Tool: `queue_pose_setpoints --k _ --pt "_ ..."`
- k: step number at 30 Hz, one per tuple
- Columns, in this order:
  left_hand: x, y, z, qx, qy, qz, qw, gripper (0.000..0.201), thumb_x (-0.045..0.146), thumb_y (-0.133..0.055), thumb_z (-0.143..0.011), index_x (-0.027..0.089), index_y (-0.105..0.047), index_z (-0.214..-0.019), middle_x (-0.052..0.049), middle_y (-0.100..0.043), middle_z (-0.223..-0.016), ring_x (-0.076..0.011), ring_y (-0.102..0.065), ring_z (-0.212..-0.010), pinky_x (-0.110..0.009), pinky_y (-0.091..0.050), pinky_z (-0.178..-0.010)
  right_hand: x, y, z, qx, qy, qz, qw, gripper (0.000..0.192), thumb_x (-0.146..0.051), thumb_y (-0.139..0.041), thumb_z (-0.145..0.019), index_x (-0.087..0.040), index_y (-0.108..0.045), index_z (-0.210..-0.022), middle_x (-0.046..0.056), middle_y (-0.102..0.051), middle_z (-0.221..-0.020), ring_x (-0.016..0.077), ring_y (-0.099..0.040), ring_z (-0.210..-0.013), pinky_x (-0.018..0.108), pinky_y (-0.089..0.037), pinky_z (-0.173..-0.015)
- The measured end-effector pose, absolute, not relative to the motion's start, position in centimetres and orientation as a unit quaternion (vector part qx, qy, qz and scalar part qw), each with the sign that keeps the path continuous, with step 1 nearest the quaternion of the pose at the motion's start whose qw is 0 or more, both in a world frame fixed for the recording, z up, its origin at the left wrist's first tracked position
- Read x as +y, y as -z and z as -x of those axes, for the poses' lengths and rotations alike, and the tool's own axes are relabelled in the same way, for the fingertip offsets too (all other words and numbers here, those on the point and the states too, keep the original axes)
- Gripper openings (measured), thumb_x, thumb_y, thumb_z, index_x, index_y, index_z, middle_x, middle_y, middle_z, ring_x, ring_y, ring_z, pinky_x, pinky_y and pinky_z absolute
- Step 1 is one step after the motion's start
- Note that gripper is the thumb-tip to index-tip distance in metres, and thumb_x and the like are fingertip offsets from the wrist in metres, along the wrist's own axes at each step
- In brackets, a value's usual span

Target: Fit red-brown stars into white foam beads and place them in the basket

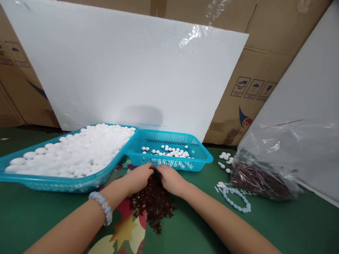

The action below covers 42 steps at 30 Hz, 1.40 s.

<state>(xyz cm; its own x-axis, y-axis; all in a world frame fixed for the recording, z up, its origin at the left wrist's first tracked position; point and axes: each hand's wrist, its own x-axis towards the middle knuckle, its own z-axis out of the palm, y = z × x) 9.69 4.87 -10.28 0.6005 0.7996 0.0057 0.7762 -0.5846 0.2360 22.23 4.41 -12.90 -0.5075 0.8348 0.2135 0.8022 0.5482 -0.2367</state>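
Note:
My left hand (143, 176) and my right hand (169, 178) meet at the front of a small blue basket (169, 163). The fingers of both are closed and pressed together around something dark that I cannot make out. Directly below them lies a heap of small dark red-brown pieces (156, 208) on the green tabletop. Inside the small basket are several white balls (176, 152), some with reddish marks between them. A bracelet of pale blue and clear beads (102, 204) is around my left wrist.
To the left, a larger blue basket (60, 181) is heaped with white balls (79, 151). At the right lie a clear plastic bag (265, 176) of dark pieces, a few loose white balls (225, 156) and a beaded ring (235, 204). A white board (132, 63) leans against cardboard boxes (254, 60) behind.

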Motion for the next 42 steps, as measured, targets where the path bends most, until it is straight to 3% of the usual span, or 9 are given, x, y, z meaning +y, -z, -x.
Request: queue_pose_setpoints --k 7,16,24,32,42 --pt "5.1 9.8 -9.2 0.456 -0.059 -0.880 0.121 0.016 0.020 -0.038 -0.075 0.010 -0.050 -0.073 -0.003 -0.052 -0.075 -0.0134 -0.049 -0.071 -0.033 -0.040 -0.066 4.8 12.2 -21.7 -0.871 -0.039 0.480 0.094 0.017 -0.021 -0.039 -0.076 -0.011 -0.047 -0.089 0.004 -0.050 -0.089 0.0137 -0.048 -0.080 0.033 -0.041 -0.068" --pt "3.8 9.3 -9.1 0.463 -0.090 -0.860 0.194 0.018 0.019 -0.035 -0.076 0.009 -0.049 -0.072 -0.001 -0.051 -0.066 -0.0108 -0.050 -0.062 -0.027 -0.041 -0.057 4.7 11.9 -21.8 -0.887 -0.064 0.455 0.054 0.018 -0.021 -0.040 -0.076 -0.012 -0.047 -0.090 0.005 -0.048 -0.092 0.0144 -0.047 -0.082 0.033 -0.040 -0.068" --pt "2.0 8.8 -8.2 0.475 -0.107 -0.853 0.186 0.020 0.008 -0.028 -0.073 0.013 -0.048 -0.077 -0.003 -0.051 -0.075 -0.0136 -0.047 -0.071 -0.029 -0.037 -0.064 3.9 11.0 -23.5 -0.887 -0.120 0.438 0.082 0.016 -0.016 -0.040 -0.076 -0.013 -0.048 -0.089 0.005 -0.047 -0.097 0.0150 -0.045 -0.087 0.035 -0.038 -0.073" --pt "-0.4 9.0 -7.3 0.553 -0.111 -0.808 0.169 0.026 0.015 -0.025 -0.069 0.012 -0.047 -0.083 -0.013 -0.051 -0.088 -0.0242 -0.045 -0.081 -0.038 -0.033 -0.070 3.9 10.9 -23.6 -0.882 -0.148 0.432 0.115 0.021 -0.015 -0.038 -0.077 -0.013 -0.044 -0.097 0.006 -0.045 -0.102 0.0168 -0.042 -0.094 0.038 -0.036 -0.077" --pt "-0.8 9.0 -7.5 0.575 -0.150 -0.769 0.234 0.022 0.012 -0.031 -0.065 0.014 -0.048 -0.078 -0.006 -0.054 -0.079 -0.0192 -0.048 -0.075 -0.030 -0.036 -0.067 5.0 10.6 -20.6 -0.911 -0.158 0.370 0.090 0.017 -0.019 -0.040 -0.076 -0.012 -0.048 -0.090 0.005 -0.049 -0.095 0.0150 -0.047 -0.085 0.036 -0.039 -0.072"
